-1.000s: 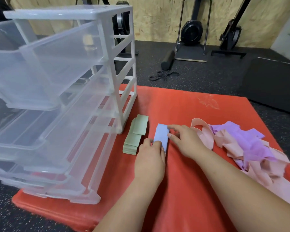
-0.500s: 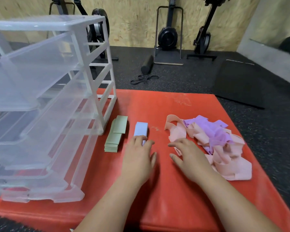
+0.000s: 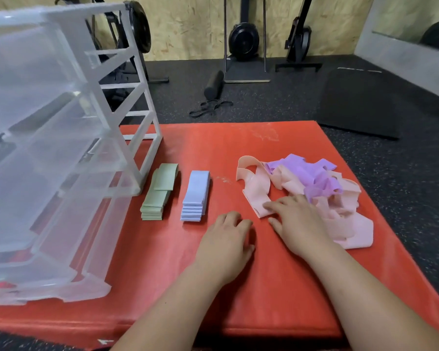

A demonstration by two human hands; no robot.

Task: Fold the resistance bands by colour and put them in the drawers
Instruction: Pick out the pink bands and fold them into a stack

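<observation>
right hand (image 3: 298,224) was flat and open, fingers spread, and the fingertips (image 3: 267,205) touched down on the near-left edge of a pink band (image 3: 255,188). nothing was pinched and nothing was curled round, it was just resting there. that band belonged to the loose pile of pink bands (image 3: 350,229), which ran from twelve o'clock round to three o'clock of the hand, partly tucked under it. the tangle of purple bands (image 3: 312,177) sat on top of the pile at about one o'clock.

left hand (image 3: 226,239) lay just beside it at nine o'clock, palm down on the red mat (image 3: 238,295), fingers loose and holding nothing. it was clear of every band.

the folded blue stack (image 3: 196,196) lay at eleven o'clock of the left hand, near but apart from it, squared up neatly. the folded green stack (image 3: 160,192) was further out at ten o'clock, its top piece skewed a little off the rest.

beyond the green, at nine to ten o'clock, the clear plastic drawer unit (image 3: 61,148) stood on the mat with its drawers pulled out. whether anything was inside i couldn't tell.

out at twelve o'clock on the dark floor lay a black foam roller (image 3: 213,83) and a black band (image 3: 209,107), with a black mat (image 3: 360,102) at one o'clock.
</observation>
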